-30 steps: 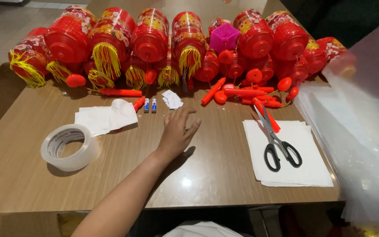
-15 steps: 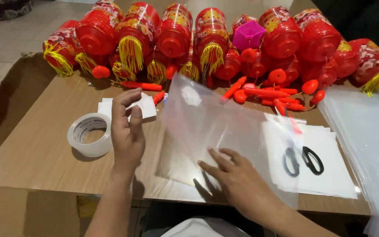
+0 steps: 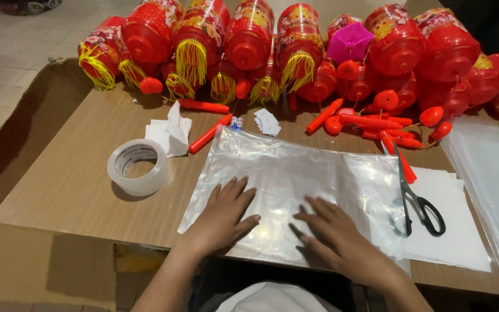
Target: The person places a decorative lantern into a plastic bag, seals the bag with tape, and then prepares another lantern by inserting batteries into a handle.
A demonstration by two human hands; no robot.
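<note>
A clear plastic sheet (image 3: 295, 179) lies flat on the brown table (image 3: 70, 185) in front of me. My left hand (image 3: 223, 215) rests palm down on its near left part, fingers spread. My right hand (image 3: 333, 234) presses flat on its near middle, fingers pointing left and up. Neither hand holds anything. The sheet's right edge overlaps white paper (image 3: 451, 231) and black-handled scissors (image 3: 417, 199).
A roll of clear tape (image 3: 138, 167) stands left of the sheet. Crumpled white tissue (image 3: 171, 134), red sticks (image 3: 208, 134) and red caps (image 3: 431, 115) lie behind it. Several red lanterns with yellow tassels (image 3: 249, 40) line the far edge. More clear sheets (image 3: 492, 179) are stacked at the right.
The plastic sheet has come down from mid-air and now lies flat on the table. My left hand moved from beside the tape onto the sheet; my right hand stays pressing on it.
</note>
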